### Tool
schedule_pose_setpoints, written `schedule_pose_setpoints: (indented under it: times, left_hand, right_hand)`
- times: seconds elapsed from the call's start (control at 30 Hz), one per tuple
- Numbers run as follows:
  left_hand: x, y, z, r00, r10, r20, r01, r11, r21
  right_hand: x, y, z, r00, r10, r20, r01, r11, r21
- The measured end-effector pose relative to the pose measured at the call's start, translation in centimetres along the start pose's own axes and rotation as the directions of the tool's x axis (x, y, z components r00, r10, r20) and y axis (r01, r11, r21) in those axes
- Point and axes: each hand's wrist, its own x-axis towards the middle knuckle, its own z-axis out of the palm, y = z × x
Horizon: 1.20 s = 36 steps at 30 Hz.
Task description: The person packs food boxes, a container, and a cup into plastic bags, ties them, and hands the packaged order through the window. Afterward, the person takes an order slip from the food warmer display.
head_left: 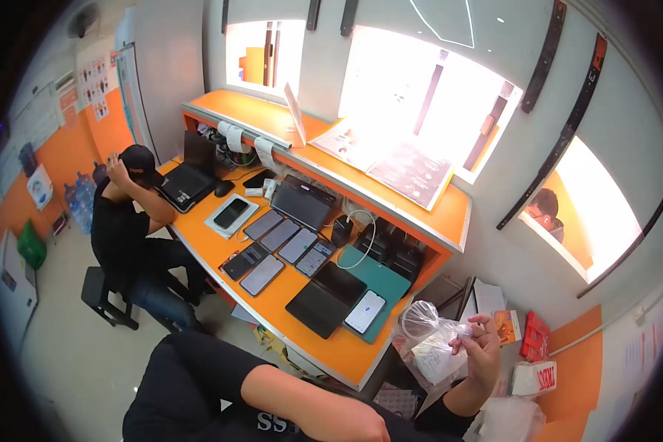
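Note:
On the right side, my right hand [482, 352] is raised beyond the table's front corner. Its fingers pinch crumpled clear plastic, apparently a bag [422, 318], whose puffed end sticks out to the left. Behind and below the hand is a clear bag with white paper [436, 358] in it. My left forearm crosses in front of my body, and my left hand [365, 426] is at the bottom edge; its fingers are hidden. Nearest on the table are a phone with a lit white screen [365, 311], a black tablet-like device [325, 299] and a teal folder-like sheet [392, 283].
Several phones [280, 234] lie in rows on the orange table [210, 250], with a laptop [304, 203] behind them. A person in black [129, 221] sits at the left by another laptop [188, 184]. A raised counter [390, 177] runs along the back. Red and white packages [535, 337] are at right.

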Motion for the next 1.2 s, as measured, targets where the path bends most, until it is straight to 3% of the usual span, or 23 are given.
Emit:
schedule_pose_setpoints:
  times: [0.27, 0.53, 0.73, 0.93, 1.0, 1.2]
  left_hand:
    - [3.6, -2.0, -3.6, 0.977, 0.21, 0.023, -0.206, 0.97, -0.128]
    - [4.8, -3.4, -4.9, 0.962, 0.272, -0.031, -0.272, 0.94, -0.208]
    - [4.8, -4.6, -6.2, 0.96, 0.274, -0.06, -0.28, 0.921, -0.272]
    - [5.7, -6.7, -8.6, 0.959, 0.28, 0.043, -0.236, 0.873, -0.427]
    - [6.3, -7.2, -9.0, 0.958, 0.278, 0.07, -0.215, 0.857, -0.468]
    - [7.8, -8.3, -9.6, 0.954, 0.278, 0.116, -0.177, 0.83, -0.53]
  right_hand:
    - [3.7, 3.4, -1.1, 0.999, 0.046, 0.015, -0.047, 0.999, 0.01]
    - [4.4, 4.2, -2.2, 0.995, 0.099, -0.013, -0.098, 0.994, 0.043]
    - [4.2, 3.5, -2.5, 0.992, 0.127, -0.016, -0.126, 0.991, 0.034]
    - [3.8, 3.1, -4.2, 0.987, 0.113, 0.119, -0.118, 0.992, 0.039]
    - [3.4, 3.0, -4.4, 0.989, 0.137, 0.063, -0.139, 0.99, 0.03]
    - [2.7, 3.4, -5.6, 0.981, 0.169, 0.099, -0.173, 0.984, 0.032]
